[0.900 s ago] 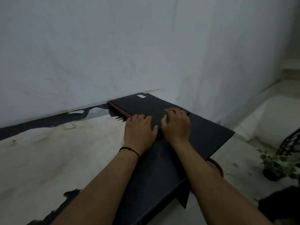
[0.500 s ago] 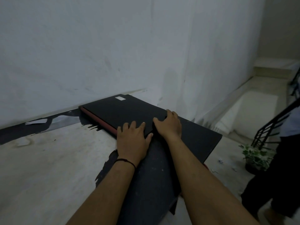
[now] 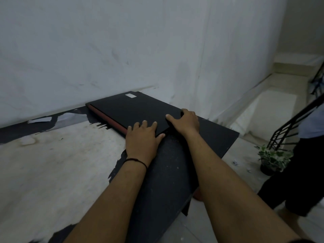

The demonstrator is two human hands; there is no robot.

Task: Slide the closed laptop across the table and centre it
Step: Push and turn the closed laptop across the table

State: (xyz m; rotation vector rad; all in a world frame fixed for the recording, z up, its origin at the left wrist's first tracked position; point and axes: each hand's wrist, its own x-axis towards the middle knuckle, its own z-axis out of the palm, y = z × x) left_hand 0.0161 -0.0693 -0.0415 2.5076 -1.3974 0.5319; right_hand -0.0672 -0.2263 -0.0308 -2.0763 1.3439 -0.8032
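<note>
The closed laptop point(image 3: 133, 111), black with a red strip along its left side and a small white sticker at its far corner, lies on the table point(image 3: 52, 163) against the wall, on the table's dark right part. My left hand point(image 3: 142, 139) lies over its near left corner, fingers spread on the lid and thumb along the near edge. My right hand point(image 3: 185, 121) holds the near right corner, thumb on the lid and fingers curled over the right side.
The white wall point(image 3: 122, 50) runs just behind the laptop. The table's right edge point(image 3: 229, 146) drops to the floor. A potted plant point(image 3: 271, 158), a black railing point(image 3: 294, 123) and a standing person point(image 3: 306, 163) are to the right.
My right hand has shifted from the lid's top to the laptop's right corner, and my left hand to the near left corner. The view has turned right, bringing the person in.
</note>
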